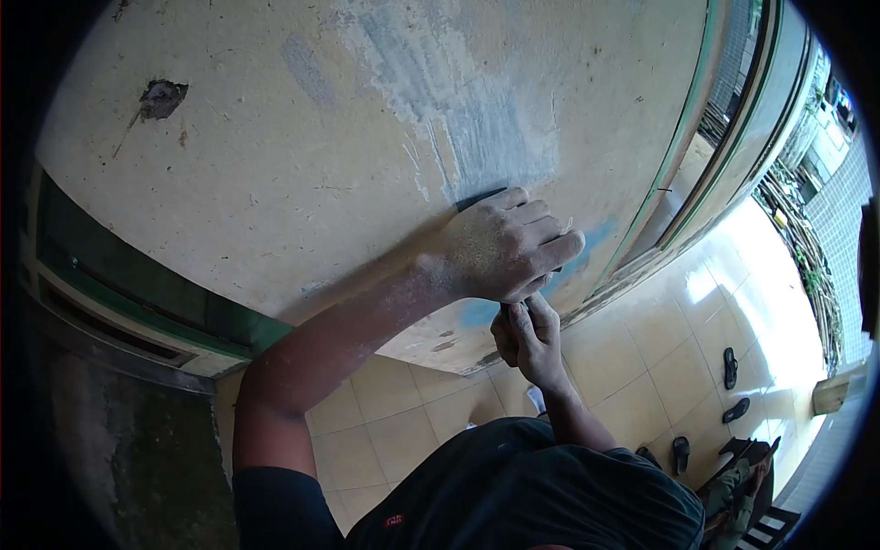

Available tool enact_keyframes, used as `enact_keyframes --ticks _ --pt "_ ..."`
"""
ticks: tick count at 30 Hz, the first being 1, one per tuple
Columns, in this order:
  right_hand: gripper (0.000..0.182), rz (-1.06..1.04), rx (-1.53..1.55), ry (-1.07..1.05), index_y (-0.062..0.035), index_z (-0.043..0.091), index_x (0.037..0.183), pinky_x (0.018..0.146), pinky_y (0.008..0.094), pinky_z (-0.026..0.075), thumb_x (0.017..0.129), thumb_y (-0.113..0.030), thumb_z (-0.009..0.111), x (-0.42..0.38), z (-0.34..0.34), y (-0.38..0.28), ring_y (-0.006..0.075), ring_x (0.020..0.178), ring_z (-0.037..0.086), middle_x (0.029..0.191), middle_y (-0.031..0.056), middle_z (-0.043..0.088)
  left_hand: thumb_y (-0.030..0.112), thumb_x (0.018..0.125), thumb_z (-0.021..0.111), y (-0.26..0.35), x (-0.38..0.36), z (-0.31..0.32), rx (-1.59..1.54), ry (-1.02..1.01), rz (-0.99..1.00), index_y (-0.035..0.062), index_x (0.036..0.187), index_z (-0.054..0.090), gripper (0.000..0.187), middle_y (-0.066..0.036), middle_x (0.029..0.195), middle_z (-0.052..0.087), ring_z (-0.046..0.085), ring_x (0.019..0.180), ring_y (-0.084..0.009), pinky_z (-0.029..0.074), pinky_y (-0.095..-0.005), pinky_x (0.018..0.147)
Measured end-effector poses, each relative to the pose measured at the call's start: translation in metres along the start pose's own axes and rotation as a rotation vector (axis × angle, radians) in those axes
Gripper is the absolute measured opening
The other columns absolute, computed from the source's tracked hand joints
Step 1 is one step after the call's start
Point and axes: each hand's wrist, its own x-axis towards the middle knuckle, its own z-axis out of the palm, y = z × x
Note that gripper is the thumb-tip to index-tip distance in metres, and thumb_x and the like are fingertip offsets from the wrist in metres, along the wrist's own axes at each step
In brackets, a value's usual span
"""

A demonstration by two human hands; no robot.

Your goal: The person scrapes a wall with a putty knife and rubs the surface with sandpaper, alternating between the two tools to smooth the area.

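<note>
My left hand (pixel 518 243), coated in pale dust, is closed against the upright wall surface (pixel 302 183). A dark flat-edged tool (pixel 480 197) shows as a thin strip past its knuckles; the rest is hidden under the hand. Right above that strip, a grey-white filler patch (pixel 495 137) with streaked edges spreads over the cream paint. Just below the left hand, my right hand (pixel 530 337) is a closed fist with its thumb on top. I cannot tell what it grips. A bluish smear (pixel 591 243) marks the wall beside the left hand's fingers.
A ragged hole (pixel 162 99) breaks the wall at upper left. Green-edged window frames (pixel 678 165) stand on the right, and a green recessed panel (pixel 147 284) is at left. Black sandals (pixel 731 367) lie on the tiled floor (pixel 632 403). Part of a seated person (pixel 733 490) shows at lower right.
</note>
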Motion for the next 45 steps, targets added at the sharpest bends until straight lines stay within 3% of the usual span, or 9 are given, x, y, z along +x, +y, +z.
enact_keyframes --ticks 1,3,9,19,31,33,37,42,45 --pt "0.023 0.018 0.002 -0.005 -0.0017 0.045 0.109 0.039 0.0191 0.026 0.098 -0.021 0.039 0.004 -0.001 -0.001 0.0039 0.042 0.034 0.06 -0.0014 0.041 0.018 0.082 0.061 0.001 0.007 -0.009 -0.002 0.002 -0.004 0.0074 0.107 0.05 0.029 -0.003 0.071 0.057 0.059 0.066 -0.0151 0.048 -0.0378 0.071" --pt "0.025 0.044 0.003 -0.005 -0.0014 0.046 0.111 0.039 0.0189 0.026 0.098 -0.022 0.039 0.006 -0.002 -0.002 0.0038 0.042 0.033 0.061 -0.0015 0.041 0.019 0.083 0.058 0.004 0.019 -0.023 -0.057 -0.583 -0.314 0.0082 0.109 0.05 0.03 0.0 0.056 0.053 0.057 0.053 -0.0152 0.047 -0.0395 0.077" --pt "0.025 0.091 0.044 0.014 0.0 0.045 0.113 0.041 0.0186 0.026 0.098 -0.019 0.038 -0.005 0.011 -0.022 0.0033 0.045 0.034 0.061 -0.0014 0.041 0.019 0.083 0.059 0.01 0.003 -0.011 -0.114 -0.287 -0.232 0.0092 0.11 0.051 0.03 0.0 0.05 0.05 0.053 0.044 -0.0153 0.045 -0.0399 0.079" --pt "0.026 0.011 -0.062 0.068 0.001 0.046 0.113 0.04 0.0192 0.027 0.098 -0.019 0.039 -0.006 0.016 -0.014 0.0042 0.044 0.036 0.059 -0.0009 0.042 0.019 0.084 0.058 0.01 0.007 -0.016 -0.12 -0.241 -0.209 0.0026 0.105 0.048 0.029 -0.002 0.049 0.054 0.058 0.046 -0.014 0.045 -0.0443 0.09" --pt "0.028 -0.048 -0.082 0.099 0.0014 0.046 0.111 0.036 0.0196 0.027 0.098 -0.023 0.039 -0.002 0.022 -0.022 0.0051 0.04 0.035 0.059 0.0013 0.043 0.016 0.082 0.06 0.005 0.014 -0.025 -0.107 -0.23 -0.173 0.0028 0.103 0.049 0.027 -0.001 0.046 0.051 0.057 0.043 -0.0145 0.046 -0.0456 0.089" --pt "0.029 0.062 -0.035 0.088 0.0012 0.046 0.112 0.036 0.0194 0.028 0.098 -0.023 0.039 -0.006 0.017 -0.025 0.0049 0.041 0.036 0.061 0.0027 0.045 0.013 0.078 0.065 0.007 0.01 -0.016 -0.117 -0.213 -0.195 0.0079 0.106 0.053 0.031 -0.001 0.047 0.047 0.053 0.042 -0.0134 0.048 -0.0392 0.078" --pt "0.029 -0.007 -0.116 0.098 0.0011 0.046 0.114 0.036 0.0192 0.028 0.098 -0.023 0.038 0.003 0.017 -0.024 0.0046 0.041 0.036 0.063 0.0028 0.046 0.013 0.078 0.065 0.002 0.017 -0.023 -0.117 -0.222 -0.217 0.0081 0.106 0.053 0.031 -0.001 0.047 0.048 0.053 0.042 -0.0133 0.048 -0.0404 0.08" --pt "0.03 0.089 -0.022 0.101 0.0003 0.044 0.122 0.043 0.0188 0.028 0.098 -0.017 0.041 -0.005 0.019 -0.037 0.0033 0.046 0.036 0.06 -0.0019 0.042 0.011 0.078 0.064 0.007 0.014 -0.017 -0.166 -0.087 -0.219 0.0085 0.099 0.053 0.024 -0.001 0.046 0.047 0.053 0.041 -0.0132 0.049 -0.0409 0.08" --pt "0.03 0.079 0.0 0.062 0.0006 0.044 0.122 0.043 0.0187 0.028 0.098 -0.017 0.04 -0.009 0.01 -0.026 0.0031 0.046 0.036 0.059 -0.0019 0.041 0.011 0.077 0.065 0.012 0.01 -0.011 -0.158 -0.15 -0.239 0.0085 0.095 0.053 0.021 -0.002 0.046 0.047 0.053 0.041 -0.0137 0.049 -0.04 0.078"
